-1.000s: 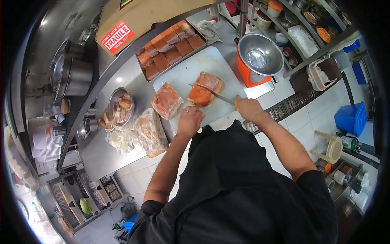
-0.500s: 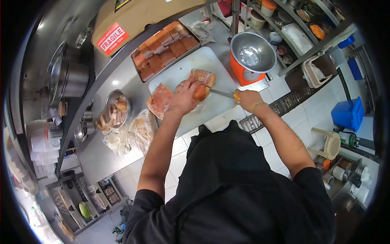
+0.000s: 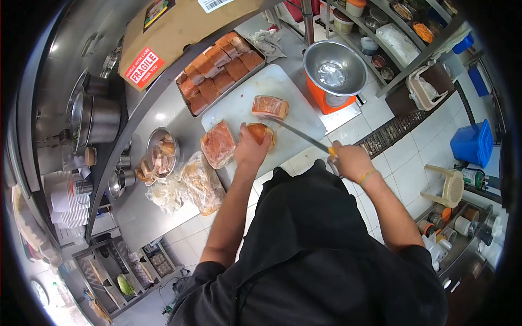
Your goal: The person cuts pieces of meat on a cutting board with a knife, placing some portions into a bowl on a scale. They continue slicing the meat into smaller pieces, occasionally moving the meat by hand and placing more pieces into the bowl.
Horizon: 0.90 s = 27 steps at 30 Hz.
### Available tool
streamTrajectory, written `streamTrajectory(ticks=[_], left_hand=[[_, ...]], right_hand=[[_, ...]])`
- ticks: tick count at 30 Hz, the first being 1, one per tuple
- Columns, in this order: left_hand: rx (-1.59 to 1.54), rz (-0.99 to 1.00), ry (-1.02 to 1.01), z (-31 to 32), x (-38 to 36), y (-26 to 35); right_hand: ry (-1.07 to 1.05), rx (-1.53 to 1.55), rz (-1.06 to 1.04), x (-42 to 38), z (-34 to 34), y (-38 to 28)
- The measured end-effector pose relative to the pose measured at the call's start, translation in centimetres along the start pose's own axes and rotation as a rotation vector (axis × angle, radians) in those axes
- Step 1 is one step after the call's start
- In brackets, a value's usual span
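Observation:
My left hand (image 3: 251,148) grips a browned piece of meat (image 3: 262,133) at the near side of the white cutting board (image 3: 298,104). In my right hand (image 3: 350,162) is a long knife (image 3: 302,136) with a yellow handle. Its blade points to the upper left, and its tip is beside a separate block of meat (image 3: 270,107) farther up the board. A larger pink slab of meat (image 3: 218,144) lies left of my left hand. Behind the board, a metal tray (image 3: 217,98) holds several cut blocks of meat.
An orange scale (image 3: 325,100) with a steel bowl (image 3: 335,69) stands right of the board. To the left are a bowl of meat scraps (image 3: 162,149) and a plastic-wrapped piece of meat (image 3: 201,182). A cardboard box (image 3: 179,32) sits on the shelf above.
The two pieces of meat on the board now lie apart, with a gap between them. My left hand has come off the farther block, and my right hand has drawn the knife back to the lower right.

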State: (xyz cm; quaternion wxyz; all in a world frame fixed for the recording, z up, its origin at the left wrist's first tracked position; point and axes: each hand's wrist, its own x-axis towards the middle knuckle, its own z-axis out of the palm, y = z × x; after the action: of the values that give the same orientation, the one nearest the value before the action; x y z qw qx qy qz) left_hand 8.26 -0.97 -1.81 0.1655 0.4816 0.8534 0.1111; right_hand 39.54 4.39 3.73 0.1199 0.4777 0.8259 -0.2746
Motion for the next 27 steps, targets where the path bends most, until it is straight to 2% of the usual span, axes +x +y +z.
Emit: streamTrajectory(ticks=[1,5,7,9,11,13,16,18,27], left_hand=[[-0.053,0.009,0.076,0.9,-0.3,-0.3],[-0.512,-0.221,-0.055,1.8,-1.6,-0.7],[-0.763,-0.356,-0.118,-0.2,-2.7,2.2],[-0.552,-0.320,-0.022,2.1,-1.6,0.0],[-0.359,-0.183,0.126,2.9,-1.1,-0.4],[-0.188,0.049,0.325,2.6,-1.0,0.5],[-0.181,0.169,0.282,4.1,0.1,0.3],[-0.152,0.140,0.278,4.2,-0.1,0.4],[-0.122,0.158,0.260,4.2,0.2,1.2]], right_hand=[[0.068,0.044,-0.073,-0.9,0.8,0.0],[0.068,0.158,-0.116,-2.6,2.2,-1.9],[0.063,0.150,-0.120,-2.6,2.0,-2.5],[0.055,0.137,-0.125,-2.6,1.5,-3.0],[0.035,0.118,-0.133,-2.5,1.3,-3.4],[0.028,0.140,-0.131,-2.8,1.1,-4.1],[-0.043,0.145,-0.109,-2.7,0.7,-5.3],[-0.054,0.158,-0.138,-2.8,-0.1,-6.0],[-0.112,0.239,-0.019,2.9,1.8,-8.2]])
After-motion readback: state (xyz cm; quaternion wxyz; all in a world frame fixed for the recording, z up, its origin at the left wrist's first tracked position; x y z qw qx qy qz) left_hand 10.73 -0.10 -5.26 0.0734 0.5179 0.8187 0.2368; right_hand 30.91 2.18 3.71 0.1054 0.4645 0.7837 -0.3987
